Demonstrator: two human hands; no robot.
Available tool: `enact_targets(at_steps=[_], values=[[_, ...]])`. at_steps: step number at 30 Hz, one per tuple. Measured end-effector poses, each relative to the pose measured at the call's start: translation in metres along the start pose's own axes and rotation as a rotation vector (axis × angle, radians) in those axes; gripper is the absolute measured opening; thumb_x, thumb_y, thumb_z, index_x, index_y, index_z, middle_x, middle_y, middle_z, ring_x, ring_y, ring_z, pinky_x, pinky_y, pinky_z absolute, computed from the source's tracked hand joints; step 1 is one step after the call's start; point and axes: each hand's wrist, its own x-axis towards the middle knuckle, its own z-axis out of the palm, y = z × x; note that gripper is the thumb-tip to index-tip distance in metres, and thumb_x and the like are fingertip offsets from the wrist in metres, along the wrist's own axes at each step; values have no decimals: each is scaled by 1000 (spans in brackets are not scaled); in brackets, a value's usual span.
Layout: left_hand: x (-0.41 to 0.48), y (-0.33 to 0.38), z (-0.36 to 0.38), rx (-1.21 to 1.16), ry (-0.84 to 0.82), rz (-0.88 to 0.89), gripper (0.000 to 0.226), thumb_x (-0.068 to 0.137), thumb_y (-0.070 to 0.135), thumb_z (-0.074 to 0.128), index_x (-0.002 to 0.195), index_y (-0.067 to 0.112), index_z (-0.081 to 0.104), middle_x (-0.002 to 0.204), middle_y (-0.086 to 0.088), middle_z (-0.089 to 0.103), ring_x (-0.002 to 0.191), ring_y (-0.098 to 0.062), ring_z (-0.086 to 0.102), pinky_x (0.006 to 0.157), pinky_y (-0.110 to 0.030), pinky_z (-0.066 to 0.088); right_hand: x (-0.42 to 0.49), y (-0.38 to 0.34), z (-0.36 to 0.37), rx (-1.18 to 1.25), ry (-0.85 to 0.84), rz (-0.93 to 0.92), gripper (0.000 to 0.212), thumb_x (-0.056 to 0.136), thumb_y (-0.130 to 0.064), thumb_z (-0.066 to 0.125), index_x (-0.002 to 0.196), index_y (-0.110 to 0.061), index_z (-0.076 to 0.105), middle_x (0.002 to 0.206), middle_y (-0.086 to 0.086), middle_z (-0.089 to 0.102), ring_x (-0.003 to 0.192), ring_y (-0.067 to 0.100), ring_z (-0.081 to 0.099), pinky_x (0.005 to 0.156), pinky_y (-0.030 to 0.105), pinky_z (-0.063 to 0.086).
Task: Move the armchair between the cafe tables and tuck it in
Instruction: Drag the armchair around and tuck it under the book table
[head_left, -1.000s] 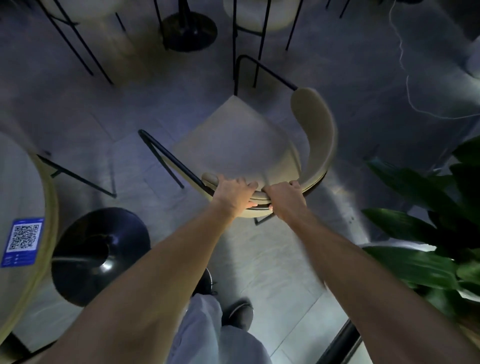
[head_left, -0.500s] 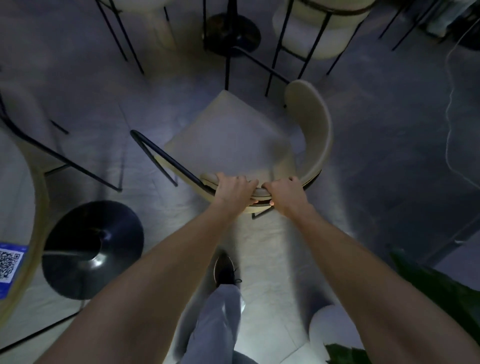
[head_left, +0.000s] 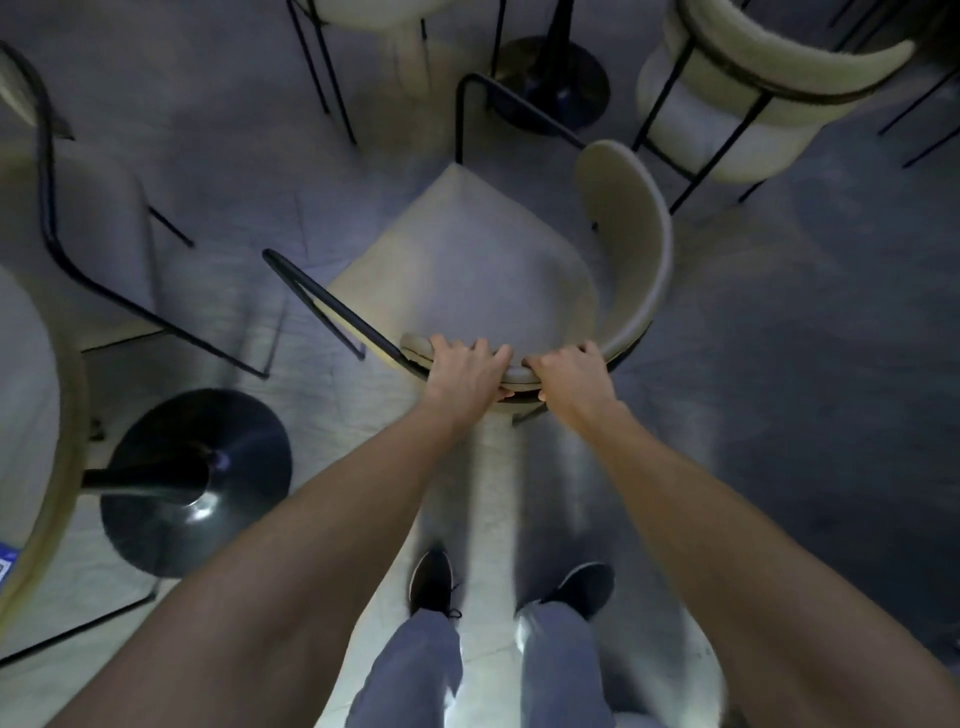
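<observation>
left hand (head_left: 464, 370) + right hand (head_left: 570, 375) — gripping armchair (head_left: 467, 270) backrest | seat ahead

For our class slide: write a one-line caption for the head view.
Left hand and right hand grip the armchair backrest.

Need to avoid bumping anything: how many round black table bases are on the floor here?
2. One table base sits lower left beside the person's left arm; another base stands at top centre, beyond the armchair gripped by both hands. Others may lie outside the frame.

Both arms reach forward, left hand (head_left: 464, 371) and right hand (head_left: 570, 376) side by side, fingers curled closed.
</observation>
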Motion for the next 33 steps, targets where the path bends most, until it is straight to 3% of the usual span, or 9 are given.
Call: enact_targets(at_steps=[7, 14, 22, 28, 33], values=[[49, 5, -30, -1, -117, -165, 41, 96, 48, 49, 128, 23, 44, 129, -5, 55, 116, -34, 54, 104, -61, 25, 54, 42, -26, -14, -22, -151, 30, 81, -23, 74, 108, -30, 61, 99, -2, 72, 101, 25, 65, 86, 39, 36], [94, 14, -43, -43, -204, -329, 48, 95, 36, 55, 137, 20, 38, 135, -7, 49, 126, -35, 46, 111, -64, 15, 100, 74, -32, -44, 4, -267, 28, 86, -16, 66, 110, -28, 59, 102, 0, 71, 101, 26, 66, 85, 38, 38], [134, 0, -57, -58, -237, -408, 48, 97, 44, 48, 138, 20, 39, 137, -9, 48, 127, -36, 45, 112, -62, 15, 149, 91, -54, -115, -35, -408, 25, 94, -21, 60, 118, -21, 57, 111, 4, 69, 106, 29, 64, 86, 39, 42], [148, 36, -77, -189, -261, -448, 56, 94, 55, 43, 136, 18, 45, 136, -9, 50, 127, -34, 45, 111, -60, 21, 164, 116, -63, -189, -147, -560, 53, 84, -45, 69, 129, -21, 53, 125, 4, 61, 120, 28, 53, 95, 39, 41], [153, 70, -100, -175, -222, -543, 75, 87, 73, 34, 135, 17, 46, 132, -13, 51, 121, -35, 48, 104, -57, 32, 192, 179, -93, -330, -117, -650, 83, 72, -56, 77, 140, -24, 43, 134, 6, 52, 125, 31, 43, 102, 45, 37]])
